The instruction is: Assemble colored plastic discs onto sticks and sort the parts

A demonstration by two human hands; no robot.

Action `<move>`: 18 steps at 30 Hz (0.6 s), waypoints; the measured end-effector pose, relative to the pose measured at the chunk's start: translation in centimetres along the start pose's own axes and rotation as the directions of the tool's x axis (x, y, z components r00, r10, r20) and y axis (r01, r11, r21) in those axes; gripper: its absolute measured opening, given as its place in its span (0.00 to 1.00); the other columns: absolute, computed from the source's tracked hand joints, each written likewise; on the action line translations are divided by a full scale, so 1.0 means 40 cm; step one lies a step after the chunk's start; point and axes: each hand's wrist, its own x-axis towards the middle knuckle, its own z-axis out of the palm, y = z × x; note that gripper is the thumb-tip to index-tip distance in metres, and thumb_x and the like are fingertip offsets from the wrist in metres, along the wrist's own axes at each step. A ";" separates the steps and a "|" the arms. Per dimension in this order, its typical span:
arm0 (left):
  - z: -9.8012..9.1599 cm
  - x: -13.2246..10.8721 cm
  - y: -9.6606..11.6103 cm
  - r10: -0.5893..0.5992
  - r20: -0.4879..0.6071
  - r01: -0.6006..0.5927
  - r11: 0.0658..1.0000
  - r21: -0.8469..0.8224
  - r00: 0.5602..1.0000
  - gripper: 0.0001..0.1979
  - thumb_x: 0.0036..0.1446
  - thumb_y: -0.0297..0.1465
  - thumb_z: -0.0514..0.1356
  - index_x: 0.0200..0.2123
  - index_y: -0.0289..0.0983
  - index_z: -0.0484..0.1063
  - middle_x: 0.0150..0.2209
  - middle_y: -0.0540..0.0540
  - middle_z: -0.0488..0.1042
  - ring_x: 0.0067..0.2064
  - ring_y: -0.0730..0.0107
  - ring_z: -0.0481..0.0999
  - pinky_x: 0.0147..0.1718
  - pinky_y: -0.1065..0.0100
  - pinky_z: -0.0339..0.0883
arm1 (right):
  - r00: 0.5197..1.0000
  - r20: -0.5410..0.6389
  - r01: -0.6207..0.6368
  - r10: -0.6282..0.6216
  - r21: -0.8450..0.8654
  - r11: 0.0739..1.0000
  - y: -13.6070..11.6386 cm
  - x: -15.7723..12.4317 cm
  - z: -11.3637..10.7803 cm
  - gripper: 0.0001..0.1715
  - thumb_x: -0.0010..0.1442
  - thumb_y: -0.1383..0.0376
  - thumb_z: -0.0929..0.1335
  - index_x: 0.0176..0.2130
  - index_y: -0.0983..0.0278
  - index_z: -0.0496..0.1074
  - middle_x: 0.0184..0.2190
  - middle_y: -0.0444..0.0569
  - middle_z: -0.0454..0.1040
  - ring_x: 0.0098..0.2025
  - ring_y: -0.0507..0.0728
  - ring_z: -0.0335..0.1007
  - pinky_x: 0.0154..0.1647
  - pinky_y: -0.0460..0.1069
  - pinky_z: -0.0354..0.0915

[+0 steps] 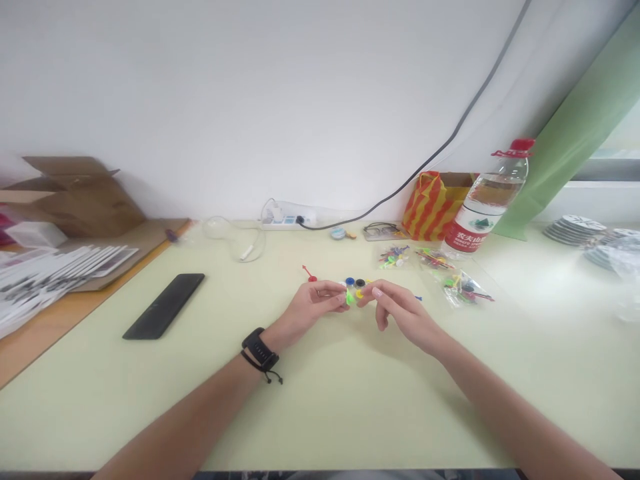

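Observation:
A small bright green plastic piece is pinched between the thumb and fingers of my left hand. My right hand hovers just to the right of it, fingers loosely bent and apart, with nothing visible in them. Behind the hands lie a blue disc, a black disc and a yellow piece, partly hidden by the fingers. Beyond my left hand is a red disc with a red arrow-shaped stick. A blue tip shows past my right hand.
Clear bags of colourful plastic parts lie at the back right, near a large water bottle and a striped bag. A black flat case rests at left. A power strip sits against the wall; stacked discs stand far right.

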 end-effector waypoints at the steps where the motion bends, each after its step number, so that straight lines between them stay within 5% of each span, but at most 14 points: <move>1: 0.001 0.000 0.000 0.002 -0.005 -0.002 1.000 -0.008 1.000 0.20 0.54 0.40 0.73 0.46 0.33 0.81 0.45 0.38 0.82 0.44 0.58 0.82 0.50 0.55 0.76 | 1.000 -0.010 0.015 -0.015 0.013 1.000 0.004 0.000 0.004 0.23 0.70 0.47 0.63 0.52 0.58 0.72 0.34 0.47 0.76 0.27 0.53 0.67 0.32 0.51 0.66; 5: 0.001 0.002 -0.001 0.021 -0.036 -0.022 0.999 -0.031 0.999 0.19 0.53 0.39 0.73 0.44 0.34 0.81 0.45 0.40 0.82 0.43 0.60 0.82 0.52 0.55 0.75 | 0.998 -0.065 0.029 -0.022 0.113 0.993 0.026 0.001 0.020 0.27 0.67 0.48 0.68 0.61 0.53 0.65 0.40 0.45 0.72 0.28 0.52 0.64 0.32 0.50 0.65; 7: -0.001 0.002 -0.002 0.027 -0.050 -0.029 0.999 -0.027 0.998 0.18 0.53 0.38 0.74 0.44 0.34 0.81 0.43 0.40 0.82 0.42 0.61 0.83 0.52 0.56 0.75 | 0.999 -0.035 -0.015 0.020 0.149 0.989 0.034 0.002 0.022 0.21 0.68 0.46 0.65 0.46 0.58 0.74 0.34 0.44 0.69 0.26 0.51 0.60 0.29 0.50 0.61; 8: -0.002 0.002 -0.003 0.028 -0.058 -0.029 0.999 -0.020 0.998 0.18 0.53 0.38 0.73 0.44 0.34 0.81 0.43 0.41 0.82 0.42 0.61 0.83 0.51 0.56 0.75 | 0.999 0.019 -0.048 0.046 0.162 0.986 0.037 0.003 0.020 0.28 0.70 0.44 0.61 0.34 0.61 0.75 0.29 0.44 0.67 0.25 0.51 0.57 0.28 0.49 0.58; 11: -0.003 0.003 -0.004 0.029 -0.071 -0.029 1.000 0.003 0.997 0.18 0.54 0.38 0.73 0.44 0.34 0.81 0.41 0.41 0.82 0.41 0.62 0.83 0.50 0.58 0.75 | 0.981 0.175 -0.119 0.081 0.220 0.968 0.040 0.010 0.010 0.44 0.72 0.41 0.53 0.15 0.63 0.60 0.20 0.44 0.56 0.23 0.52 0.51 0.26 0.50 0.51; 14: -0.003 0.003 -0.003 0.035 -0.071 -0.034 0.999 0.007 0.997 0.18 0.54 0.39 0.73 0.44 0.34 0.81 0.42 0.41 0.82 0.41 0.62 0.82 0.49 0.59 0.75 | 0.983 0.167 -0.130 0.076 0.338 0.932 0.040 0.020 0.000 0.43 0.70 0.39 0.52 0.20 0.63 0.66 0.22 0.46 0.63 0.23 0.52 0.53 0.26 0.50 0.52; 18: -0.002 0.002 0.001 0.037 -0.065 -0.035 0.999 0.022 0.997 0.18 0.54 0.39 0.73 0.44 0.34 0.81 0.43 0.41 0.82 0.42 0.62 0.82 0.50 0.58 0.75 | 0.986 0.151 -0.126 0.071 0.399 0.908 0.040 0.023 -0.006 0.37 0.69 0.38 0.54 0.35 0.62 0.73 0.37 0.52 0.78 0.22 0.52 0.58 0.27 0.50 0.58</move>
